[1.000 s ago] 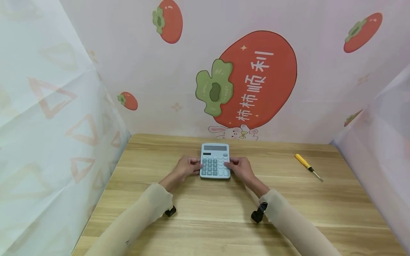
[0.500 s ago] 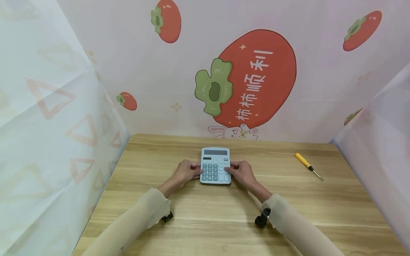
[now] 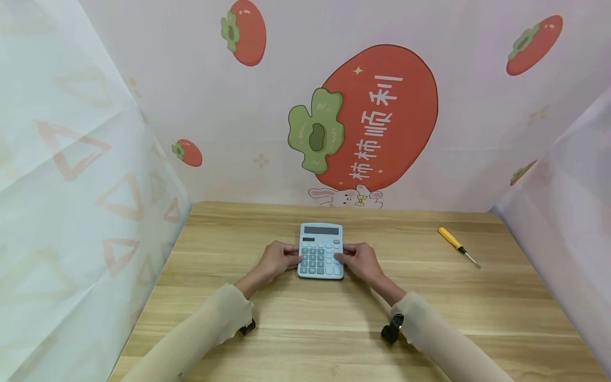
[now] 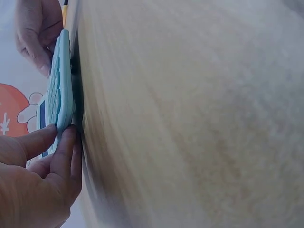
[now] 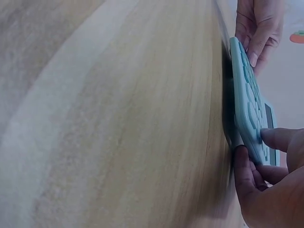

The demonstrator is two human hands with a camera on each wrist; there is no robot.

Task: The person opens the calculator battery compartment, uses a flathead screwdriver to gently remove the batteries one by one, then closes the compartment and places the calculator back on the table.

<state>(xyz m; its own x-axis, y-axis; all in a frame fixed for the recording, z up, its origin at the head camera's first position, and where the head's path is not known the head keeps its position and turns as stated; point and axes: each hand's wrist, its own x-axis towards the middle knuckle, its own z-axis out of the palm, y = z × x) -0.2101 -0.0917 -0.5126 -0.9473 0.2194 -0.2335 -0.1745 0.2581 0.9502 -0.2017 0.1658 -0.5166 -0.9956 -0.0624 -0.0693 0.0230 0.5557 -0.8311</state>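
A light blue calculator lies face up between both hands, its display toward the back wall. My left hand pinches its left edge, thumb on top by the keys and fingers under the side. On the opposite edge my right hand grips the same way, thumb over the right-hand keys. In the left wrist view the calculator is seen edge-on, close over the wooden table with a dark shadow below it. The right wrist view shows the calculator with fingertips tucked under its near edge.
A screwdriver with a yellow handle lies on the right of the wooden table. Behind the table stands a wall sheet printed with red persimmons. Pale sheets also close off the left and right sides.
The calculator has come toward the person, away from the back wall, with both hands keeping hold of its sides. Most of that movement came in the first half second. The screwdriver stays put.
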